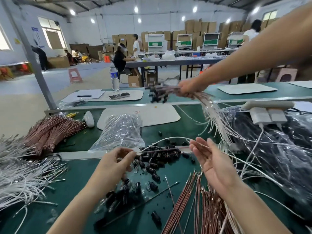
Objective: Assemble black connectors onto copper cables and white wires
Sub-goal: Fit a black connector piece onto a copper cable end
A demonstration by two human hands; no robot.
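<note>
easily tangled from here: white wire [168, 138] pinched at its end in left hand [116, 159], running to the spread, empty right hand [214, 164], just above loose black connectors [155, 160]; could snag on copper cables [185, 208] nearby or slip free. beyond, big warehouse stacked with cardboard boxes [194, 27]; underneath, green bench mat [81, 169] crowded with wire heaps [22, 179].

Left forearm bare, entering from bottom left and angled up toward centre. Left hand [116, 160]: fingers curled, thumb and fingertips pinching the end of a thin white wire [162, 140]. Right forearm bare, entering from bottom right. Right hand [213, 164]: palm turned up and inward, fingers straight, gripping nothing.
</note>
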